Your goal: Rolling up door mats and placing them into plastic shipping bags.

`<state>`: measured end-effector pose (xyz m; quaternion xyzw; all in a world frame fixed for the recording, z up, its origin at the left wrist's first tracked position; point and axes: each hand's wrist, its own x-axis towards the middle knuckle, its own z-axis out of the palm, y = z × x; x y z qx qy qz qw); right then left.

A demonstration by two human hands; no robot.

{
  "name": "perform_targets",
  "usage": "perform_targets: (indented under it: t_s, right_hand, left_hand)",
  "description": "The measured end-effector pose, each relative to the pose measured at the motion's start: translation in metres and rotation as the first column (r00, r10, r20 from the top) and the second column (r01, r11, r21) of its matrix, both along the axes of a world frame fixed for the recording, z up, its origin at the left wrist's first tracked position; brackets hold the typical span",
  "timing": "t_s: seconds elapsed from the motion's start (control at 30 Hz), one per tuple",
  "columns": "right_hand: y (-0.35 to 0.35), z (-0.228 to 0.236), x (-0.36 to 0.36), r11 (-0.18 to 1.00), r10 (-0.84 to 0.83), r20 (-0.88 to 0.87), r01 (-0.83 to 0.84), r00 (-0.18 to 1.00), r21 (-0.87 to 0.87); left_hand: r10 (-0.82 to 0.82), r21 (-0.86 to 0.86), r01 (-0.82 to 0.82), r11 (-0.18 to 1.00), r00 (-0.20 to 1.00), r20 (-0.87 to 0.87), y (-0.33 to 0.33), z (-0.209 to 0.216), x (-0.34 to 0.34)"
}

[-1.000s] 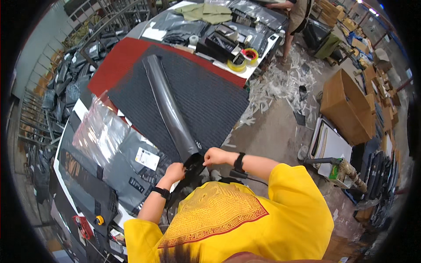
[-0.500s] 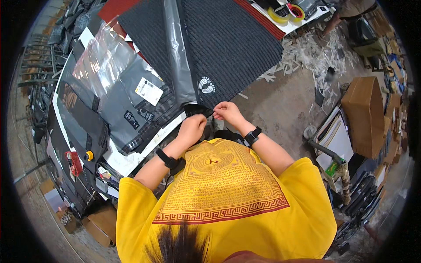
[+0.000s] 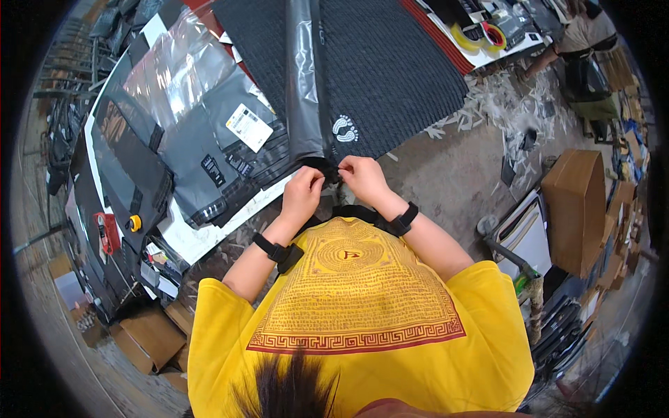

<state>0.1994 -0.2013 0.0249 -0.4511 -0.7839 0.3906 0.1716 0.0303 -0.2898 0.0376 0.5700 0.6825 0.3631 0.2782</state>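
A long dark plastic bag (image 3: 304, 90), shiny and tube-like, lies across a ribbed dark grey mat (image 3: 397, 83) with a white footprint mark. Its near end hangs at the table's edge. My left hand (image 3: 304, 191) pinches the left side of that end, fingers curled together. On the other side my right hand (image 3: 362, 180) has thumb and fingertips closed on the bag's edge. The dark opening shows between the two hands. Both wrists wear black straps.
Left of the bag, flat grey plastic mailers (image 3: 209, 139) lie on the table, one bearing a white label (image 3: 249, 128). Tape rolls (image 3: 468, 36) sit at the far right. Cardboard boxes (image 3: 573, 209) and plastic scraps (image 3: 509, 104) are on the floor at right. Another person (image 3: 585, 42) stands far right.
My left hand has turned and now pinches the left of the bag's end. My right hand has moved slightly, still pinching. The whole view has shifted a little.
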Motion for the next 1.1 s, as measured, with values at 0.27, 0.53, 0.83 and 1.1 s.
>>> perform_targets:
  t_s: [0.27,0.53,0.83,1.1]
  right_hand:
    - [-0.004,-0.012,0.01,0.804,-0.198,-0.275,-0.005,0.941,-0.594]
    - [-0.011,-0.017,0.025,0.652,-0.403,-0.334,0.011,0.852,-0.758]
    - [-0.002,-0.006,0.028,0.926,-0.088,-0.234,-0.007,0.968,-0.379]
    - [0.006,-0.043,0.084,0.813,-0.205,-0.342,-0.035,0.917,-0.581]
  left_hand:
    - [-0.103,0.186,0.132,0.974,0.981,-0.162,0.029,-0.013,0.017]
    - [-0.226,0.22,0.224,0.949,0.974,-0.02,0.019,-0.007,0.01]
    - [-0.269,0.192,0.38,0.905,0.86,-0.433,0.032,0.002,0.02]
    - [-0.825,-0.756,0.446,0.48,0.521,-0.218,-0.067,-0.043,-0.095]
